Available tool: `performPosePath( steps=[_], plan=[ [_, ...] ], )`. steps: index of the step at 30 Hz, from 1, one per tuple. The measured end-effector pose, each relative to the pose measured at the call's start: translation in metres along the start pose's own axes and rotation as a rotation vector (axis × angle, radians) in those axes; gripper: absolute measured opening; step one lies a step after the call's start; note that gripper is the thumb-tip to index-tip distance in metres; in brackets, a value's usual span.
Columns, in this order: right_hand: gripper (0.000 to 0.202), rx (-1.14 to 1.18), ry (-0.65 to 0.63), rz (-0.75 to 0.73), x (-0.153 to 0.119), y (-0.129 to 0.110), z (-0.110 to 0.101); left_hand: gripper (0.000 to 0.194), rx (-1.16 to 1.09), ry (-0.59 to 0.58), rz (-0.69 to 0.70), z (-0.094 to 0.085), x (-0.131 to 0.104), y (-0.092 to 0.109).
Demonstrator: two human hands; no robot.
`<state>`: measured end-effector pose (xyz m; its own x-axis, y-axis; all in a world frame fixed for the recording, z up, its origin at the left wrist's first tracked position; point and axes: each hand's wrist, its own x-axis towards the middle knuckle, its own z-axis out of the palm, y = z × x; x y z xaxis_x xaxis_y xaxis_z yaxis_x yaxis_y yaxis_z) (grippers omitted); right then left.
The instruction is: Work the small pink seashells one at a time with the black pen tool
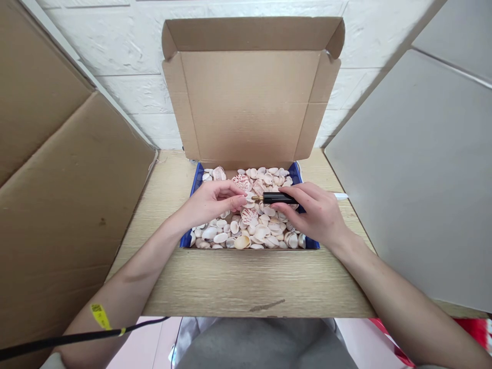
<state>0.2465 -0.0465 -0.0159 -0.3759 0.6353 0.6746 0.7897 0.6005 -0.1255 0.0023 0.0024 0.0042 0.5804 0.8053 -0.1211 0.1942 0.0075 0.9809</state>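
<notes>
A black pen-like drill (277, 198) with a brass-coloured tip lies level in my right hand (317, 210), its tip pointing left. My left hand (215, 202) pinches a small white shell (249, 197) between thumb and fingers, right at the drill's tip; whether the two touch is too small to tell. Both hands are above an open cardboard box with blue sides (186, 239), which holds many shells (262, 231), white, cream and some with reddish stripes. A white cable or rod end (340, 196) shows behind my right hand.
The box's raised lid (249, 102) leans toward a white brick wall (126, 51). Cardboard (77, 169) stands at the left, a grey-white panel (423, 169) at the right. A black cable with a yellow tag (100, 316) crosses the lower left, near the wooden table's front edge (238, 302).
</notes>
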Motion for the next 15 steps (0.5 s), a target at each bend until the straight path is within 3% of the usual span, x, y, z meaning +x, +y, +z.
performPosePath(
  steps=[11,15],
  plan=[
    [0.024,-0.013,0.005,0.058,-0.0005,0.0000,0.0011,0.039,0.091,0.038,0.064,-0.0008,0.0010,0.0006],
    [0.024,-0.006,0.005,0.063,-0.0005,0.0002,0.0011,0.035,0.045,0.044,0.058,0.0002,0.0009,0.0006]
  ],
)
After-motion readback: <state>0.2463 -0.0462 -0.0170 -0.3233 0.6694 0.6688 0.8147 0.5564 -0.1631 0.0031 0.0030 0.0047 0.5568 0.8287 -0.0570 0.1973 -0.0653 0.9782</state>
